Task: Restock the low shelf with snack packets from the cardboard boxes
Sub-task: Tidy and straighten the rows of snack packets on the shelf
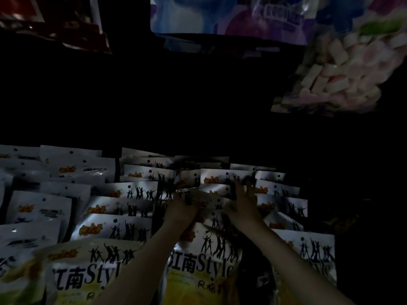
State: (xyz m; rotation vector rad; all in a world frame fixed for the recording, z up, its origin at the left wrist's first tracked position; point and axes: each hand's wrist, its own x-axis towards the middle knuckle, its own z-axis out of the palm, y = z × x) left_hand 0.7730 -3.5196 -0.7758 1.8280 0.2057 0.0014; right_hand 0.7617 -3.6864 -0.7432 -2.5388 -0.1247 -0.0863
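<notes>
A silver snack packet [203,202] is pinched by the left hand [180,209] & steadied by the right hand [243,202], fingers straight — prob. to slot it upright mid-row on the dark low shelf [319,172].

The light is very dim, and a wide band across the middle of the view is almost black, with no wall or floor discernible. Overhead hang other goods: a dark red bag [55,23] at upper left, a blue and purple bag [231,16] at top centre, and a clear bag of pastel marshmallows [343,69] at upper right.
</notes>
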